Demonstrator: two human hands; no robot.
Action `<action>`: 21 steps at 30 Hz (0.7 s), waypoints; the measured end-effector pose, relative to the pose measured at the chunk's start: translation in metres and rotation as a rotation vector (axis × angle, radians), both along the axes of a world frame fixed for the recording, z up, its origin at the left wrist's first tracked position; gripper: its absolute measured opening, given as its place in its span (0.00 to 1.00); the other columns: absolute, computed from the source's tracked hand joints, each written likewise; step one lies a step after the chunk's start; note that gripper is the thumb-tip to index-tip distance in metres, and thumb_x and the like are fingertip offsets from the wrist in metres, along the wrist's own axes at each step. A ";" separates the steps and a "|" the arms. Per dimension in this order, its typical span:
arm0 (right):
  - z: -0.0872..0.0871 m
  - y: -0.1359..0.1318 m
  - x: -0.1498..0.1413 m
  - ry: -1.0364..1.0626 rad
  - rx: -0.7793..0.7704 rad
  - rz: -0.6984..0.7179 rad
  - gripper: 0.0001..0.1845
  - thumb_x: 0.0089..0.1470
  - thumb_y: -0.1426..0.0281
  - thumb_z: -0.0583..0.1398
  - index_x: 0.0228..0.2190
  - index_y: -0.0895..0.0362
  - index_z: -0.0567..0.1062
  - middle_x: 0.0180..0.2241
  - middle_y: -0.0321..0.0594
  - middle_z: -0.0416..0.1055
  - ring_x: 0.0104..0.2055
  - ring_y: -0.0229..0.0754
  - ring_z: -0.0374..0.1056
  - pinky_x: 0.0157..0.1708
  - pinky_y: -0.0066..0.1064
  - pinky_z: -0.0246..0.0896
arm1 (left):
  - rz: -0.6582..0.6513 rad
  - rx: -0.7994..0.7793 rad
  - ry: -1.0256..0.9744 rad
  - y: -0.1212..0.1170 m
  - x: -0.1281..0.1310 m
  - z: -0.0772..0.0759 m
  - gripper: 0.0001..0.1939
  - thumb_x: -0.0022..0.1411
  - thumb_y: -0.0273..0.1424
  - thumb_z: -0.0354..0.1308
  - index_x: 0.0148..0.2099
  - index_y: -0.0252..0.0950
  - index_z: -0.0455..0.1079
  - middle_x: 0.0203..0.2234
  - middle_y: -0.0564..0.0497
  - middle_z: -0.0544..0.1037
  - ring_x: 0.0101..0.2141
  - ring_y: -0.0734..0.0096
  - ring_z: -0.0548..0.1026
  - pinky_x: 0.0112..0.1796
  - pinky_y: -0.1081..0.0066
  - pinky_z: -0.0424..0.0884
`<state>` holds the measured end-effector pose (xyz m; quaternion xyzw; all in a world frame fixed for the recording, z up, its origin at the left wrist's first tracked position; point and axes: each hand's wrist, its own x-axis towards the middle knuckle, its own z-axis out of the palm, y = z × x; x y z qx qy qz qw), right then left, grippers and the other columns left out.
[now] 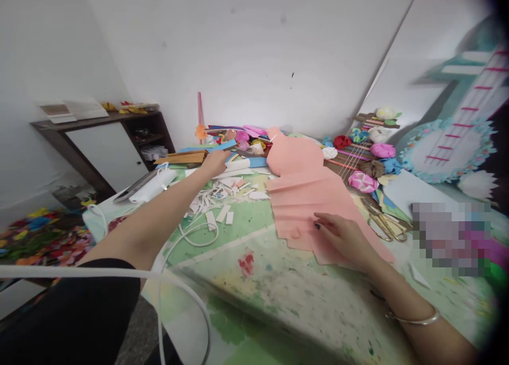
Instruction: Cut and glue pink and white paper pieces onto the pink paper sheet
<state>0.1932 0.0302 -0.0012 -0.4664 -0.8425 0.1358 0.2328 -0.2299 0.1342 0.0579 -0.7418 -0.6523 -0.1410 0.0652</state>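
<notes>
My left hand (pixel 217 163) is stretched out to the back of the table, at a heap of coloured paper strips beside a blue strip (pixel 222 145). Its fingertips are too small and partly hidden, so I cannot make out a grip. My right hand (pixel 344 239) is over the lower part of a large pink paper sheet (pixel 302 206), with its fingers loosely extended and nothing visible in them. Creases run across that sheet. A rounded pink paper shape (pixel 296 155) lies at its far end. Gold-handled scissors (pixel 379 224) lie to the right of the sheet.
White paper scraps (pixel 217 195) litter the table's left side, near a looping white cable (pixel 199 243). Crumpled paper flowers (pixel 363 181) and a banjo-like paper craft (pixel 441 145) stand at the right. A low cabinet (pixel 103 153) is at the left, against the wall.
</notes>
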 end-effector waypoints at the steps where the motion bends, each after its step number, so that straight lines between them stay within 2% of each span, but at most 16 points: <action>1: 0.000 0.000 0.000 0.000 -0.003 0.000 0.19 0.57 0.67 0.53 0.48 0.58 0.73 0.44 0.46 0.77 0.43 0.48 0.73 0.44 0.41 0.67 | -0.028 -0.019 0.010 -0.001 0.005 -0.002 0.17 0.65 0.35 0.54 0.54 0.33 0.65 0.49 0.44 0.70 0.45 0.62 0.73 0.43 0.57 0.72; 3: -0.001 0.000 0.000 0.001 -0.012 -0.002 0.19 0.57 0.67 0.53 0.48 0.58 0.72 0.44 0.46 0.76 0.43 0.48 0.73 0.44 0.41 0.67 | -0.099 -0.088 0.033 -0.005 0.017 -0.007 0.16 0.65 0.34 0.55 0.53 0.33 0.66 0.48 0.44 0.71 0.44 0.62 0.73 0.44 0.58 0.72; 6: -0.001 0.000 -0.001 0.001 -0.021 -0.005 0.20 0.57 0.68 0.53 0.50 0.59 0.72 0.44 0.47 0.76 0.43 0.48 0.73 0.44 0.40 0.67 | -0.195 -0.201 0.049 -0.009 0.036 -0.018 0.13 0.61 0.32 0.58 0.48 0.34 0.71 0.41 0.45 0.75 0.42 0.62 0.74 0.48 0.61 0.70; 11: -0.001 -0.001 -0.001 0.013 -0.016 0.009 0.19 0.57 0.68 0.54 0.49 0.58 0.72 0.43 0.46 0.76 0.43 0.47 0.73 0.43 0.39 0.68 | -0.255 -0.320 0.005 -0.014 0.050 -0.029 0.16 0.65 0.34 0.54 0.53 0.35 0.66 0.49 0.44 0.71 0.44 0.63 0.73 0.44 0.58 0.72; 14: -0.001 -0.001 -0.001 0.016 0.002 0.024 0.19 0.57 0.69 0.54 0.50 0.57 0.71 0.43 0.45 0.76 0.43 0.47 0.73 0.43 0.39 0.68 | -0.224 -0.340 -0.070 -0.018 0.046 -0.026 0.16 0.65 0.35 0.54 0.52 0.34 0.66 0.48 0.44 0.71 0.44 0.63 0.73 0.43 0.58 0.72; 17: -0.002 0.000 0.001 0.007 0.029 0.015 0.19 0.56 0.69 0.54 0.49 0.56 0.72 0.43 0.43 0.77 0.42 0.45 0.73 0.42 0.36 0.68 | -0.187 -0.320 -0.184 -0.027 0.039 -0.019 0.13 0.58 0.33 0.60 0.44 0.33 0.72 0.38 0.46 0.78 0.38 0.63 0.76 0.43 0.62 0.72; 19: -0.001 0.003 0.005 0.005 0.053 -0.040 0.18 0.56 0.68 0.54 0.48 0.57 0.73 0.42 0.43 0.77 0.42 0.44 0.74 0.42 0.35 0.68 | -0.195 -0.323 -0.274 -0.037 0.038 -0.015 0.14 0.54 0.33 0.61 0.42 0.33 0.73 0.34 0.47 0.80 0.36 0.64 0.77 0.40 0.66 0.72; 21: 0.002 0.008 0.012 0.004 0.086 -0.144 0.18 0.55 0.69 0.54 0.46 0.59 0.74 0.43 0.45 0.77 0.43 0.46 0.73 0.44 0.36 0.67 | -0.230 -0.356 -0.361 -0.048 0.039 -0.012 0.17 0.55 0.34 0.57 0.46 0.32 0.72 0.36 0.45 0.80 0.34 0.66 0.78 0.36 0.68 0.73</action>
